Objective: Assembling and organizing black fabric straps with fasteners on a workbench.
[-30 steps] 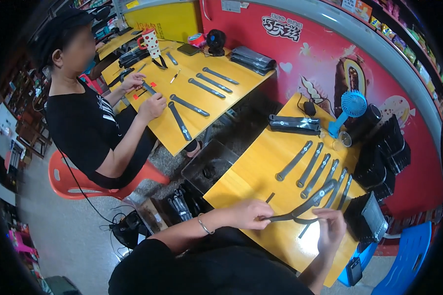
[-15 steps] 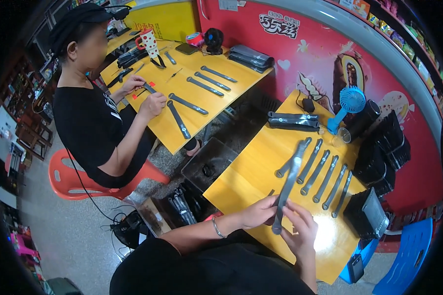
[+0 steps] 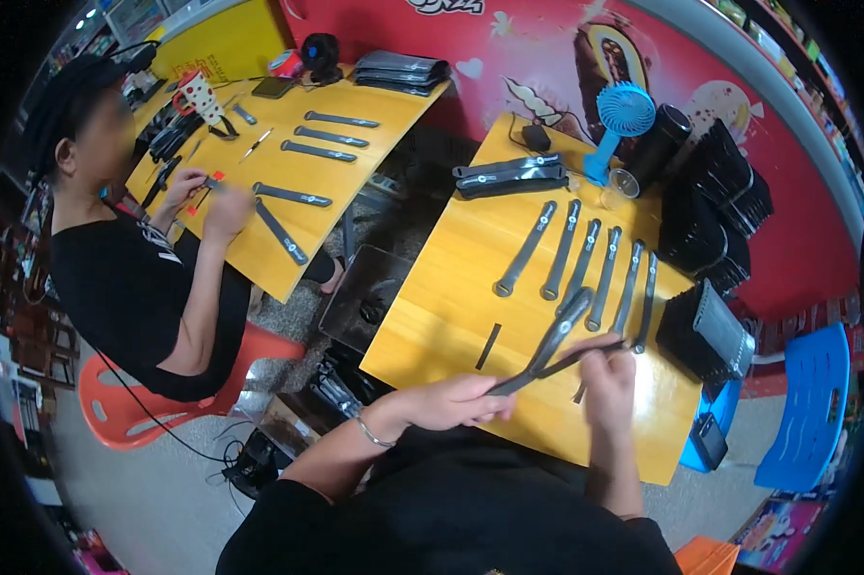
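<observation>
My left hand (image 3: 456, 401), with a bangle at the wrist, is closed around the lower end of a flat grey strap (image 3: 559, 328). The strap's rounded upper end points away from me over the near part of the yellow table (image 3: 432, 331). My right hand (image 3: 609, 383), somewhat blurred, pinches a thin dark strip (image 3: 577, 358) that runs from the strap's middle to its fingers. Beyond the held strap, several similar grey straps (image 3: 526, 249) lie side by side. A short dark strip (image 3: 489, 347) rests on the table left of the held strap.
Strap bundles (image 3: 510, 176), a blue fan (image 3: 625, 110), a clear cup (image 3: 621, 187) and a black cylinder (image 3: 664, 149) stand at the far side. Black stacks (image 3: 705, 331) line the right edge. A blue chair (image 3: 810, 412) is at right. A co-worker (image 3: 135, 259) handles a strap at another table.
My view has shifted, so the tables sit higher and further left. My hands have moved apart, and a dark strip now stretches from the held strap to my right hand.
</observation>
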`<action>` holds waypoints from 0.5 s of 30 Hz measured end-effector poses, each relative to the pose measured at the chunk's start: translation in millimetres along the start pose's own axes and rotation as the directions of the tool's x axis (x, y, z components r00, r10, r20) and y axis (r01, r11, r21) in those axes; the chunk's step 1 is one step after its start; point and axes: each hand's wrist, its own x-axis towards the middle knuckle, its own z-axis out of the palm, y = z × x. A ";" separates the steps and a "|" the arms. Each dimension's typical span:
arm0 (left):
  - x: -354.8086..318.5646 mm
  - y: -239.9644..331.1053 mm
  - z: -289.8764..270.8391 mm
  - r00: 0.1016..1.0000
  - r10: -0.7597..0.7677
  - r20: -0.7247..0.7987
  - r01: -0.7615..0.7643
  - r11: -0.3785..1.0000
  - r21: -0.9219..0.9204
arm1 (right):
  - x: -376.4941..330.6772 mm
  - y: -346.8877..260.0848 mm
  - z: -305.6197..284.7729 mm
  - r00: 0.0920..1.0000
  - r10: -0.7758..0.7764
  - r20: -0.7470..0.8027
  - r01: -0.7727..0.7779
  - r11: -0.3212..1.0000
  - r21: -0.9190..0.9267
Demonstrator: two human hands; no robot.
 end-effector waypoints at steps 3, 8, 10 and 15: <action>-25.7 -1.3 -21.9 0.995 -0.091 0.034 0.087 0.990 0.109 | 26.1 -11.3 -40.9 0.983 -0.061 -0.175 0.089 0.983 0.159; -71.5 3.8 -44.8 0.978 -0.207 -0.020 0.207 0.959 0.192 | 69.4 -53.5 -72.0 0.779 -0.287 -0.557 0.459 0.866 0.196; -96.3 -19.8 -62.5 0.967 -0.169 -0.189 0.163 0.986 -0.047 | 78.4 -61.8 -102.7 0.797 -0.540 -0.270 0.587 0.797 0.139; -89.6 -18.4 -71.6 0.923 0.087 -0.375 -0.246 0.883 -0.399 | 109.1 -34.2 5.0 0.809 -0.582 0.075 0.545 0.698 -0.464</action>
